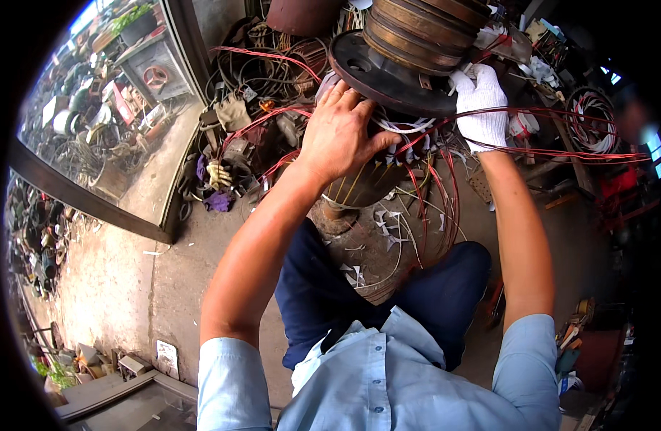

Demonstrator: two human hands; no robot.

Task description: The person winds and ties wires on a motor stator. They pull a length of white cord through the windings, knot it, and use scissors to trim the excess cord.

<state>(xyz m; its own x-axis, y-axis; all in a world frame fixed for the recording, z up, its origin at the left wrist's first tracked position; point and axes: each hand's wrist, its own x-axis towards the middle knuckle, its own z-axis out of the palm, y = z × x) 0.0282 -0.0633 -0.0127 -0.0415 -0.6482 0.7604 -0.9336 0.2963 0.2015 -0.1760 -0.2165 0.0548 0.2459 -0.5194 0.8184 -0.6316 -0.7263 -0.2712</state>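
Note:
In front of me stands a heavy rotor-like machine part with stacked brass-coloured rings [413, 39] above a black disc [370, 72] with a round hole. Red and white wires come out below the disc, beside a winding tied with yellowish strands [366, 179]. My left hand [339, 133] is bare and open, its fingertips at the disc's near left edge and its thumb apart over the white wires. My right hand [483, 108], in a white knitted glove, sits at the disc's right edge with curled fingers. What it holds is hidden. Long dark red wires [553, 152] cross its wrist.
White scraps [389, 223] and loose wires litter the floor below the part. Coiled cables and a yellowish glove [218, 174] lie to the left, near a glass door frame [93, 205]. A wire coil [593, 123] hangs at the right.

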